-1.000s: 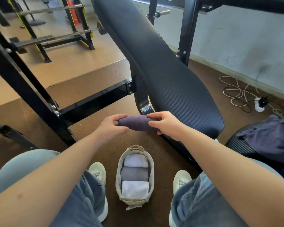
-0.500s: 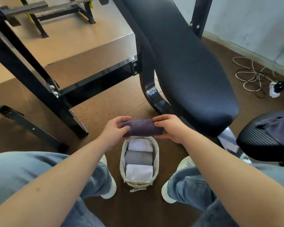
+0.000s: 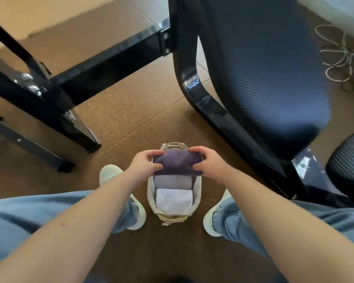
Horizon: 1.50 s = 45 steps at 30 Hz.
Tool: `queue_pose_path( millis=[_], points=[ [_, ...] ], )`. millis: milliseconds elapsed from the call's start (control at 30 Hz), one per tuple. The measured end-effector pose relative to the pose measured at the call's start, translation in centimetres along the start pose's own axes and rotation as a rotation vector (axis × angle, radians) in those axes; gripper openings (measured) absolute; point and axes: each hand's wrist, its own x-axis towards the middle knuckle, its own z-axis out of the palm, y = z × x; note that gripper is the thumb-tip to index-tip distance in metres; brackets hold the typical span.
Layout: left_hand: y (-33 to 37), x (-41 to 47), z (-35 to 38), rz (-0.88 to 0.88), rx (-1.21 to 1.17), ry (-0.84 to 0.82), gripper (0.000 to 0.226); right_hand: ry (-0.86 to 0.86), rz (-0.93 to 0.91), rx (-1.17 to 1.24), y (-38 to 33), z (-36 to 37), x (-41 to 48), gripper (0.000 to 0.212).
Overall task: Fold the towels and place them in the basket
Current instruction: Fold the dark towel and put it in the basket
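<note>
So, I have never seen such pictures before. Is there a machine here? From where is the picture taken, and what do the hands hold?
There is no machine: a person works with two bare hands. The camera sits on the person's head and looks down, so you see everything from above. The left hand and the right hand each grip one end of a folded purple towel, over the far end of a basket. The basket stands on the floor between the shoes and holds a grey towel and a white towel. The dark padded bench to the right is gym equipment.
</note>
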Motion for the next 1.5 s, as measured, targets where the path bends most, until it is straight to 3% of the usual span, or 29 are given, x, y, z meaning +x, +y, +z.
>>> queue_pose_path(
  millis=[200, 400, 600, 1067, 1167, 1300, 1367, 1433, 1500],
  points=[
    [-4.1, 3.0, 0.7, -0.088, 0.092, -0.096, 0.055, -0.133, 0.1, -0.09, 3.7, 1.8, 3.0, 0.068],
    [-7.2, 4.7, 3.4, 0.012, 0.47, -0.101, 0.055, -0.153, 0.039, -0.298, 7.0, 5.0, 4.7, 0.065],
    [-9.7, 5.2, 4.8, -0.038, 0.584, -0.166, 0.052, -0.193, 0.044, -0.46, 8.5, 7.7, 5.4, 0.062],
    [-10.7, 5.3, 4.9, -0.017, 0.783, -0.311, 0.054, -0.326, 0.056, -0.644, 9.4, 8.5, 5.8, 0.067],
    [-10.2, 5.2, 5.3, 0.006, 0.944, -0.327, 0.053, -0.336, 0.036, -0.768, 9.4, 8.9, 5.7, 0.069],
    [-9.8, 4.5, 5.8, 0.11, 1.142, -0.223, 0.034, -0.202, -0.14, -1.025, 9.7, 9.7, 4.6, 0.06],
    [-10.0, 4.3, 5.8, 0.294, 1.234, -0.189, 0.034, -0.119, -0.268, -1.104, 10.0, 10.0, 4.1, 0.051],
    [-10.4, 4.4, 6.0, 0.5, 1.289, -0.254, 0.04, -0.08, -0.387, -1.147, 10.4, 10.0, 3.9, 0.047],
    [-10.6, 4.5, 6.2, 0.533, 1.276, -0.329, 0.044, -0.111, -0.465, -1.129, 11.0, 9.8, 3.9, 0.05]
  ],
)
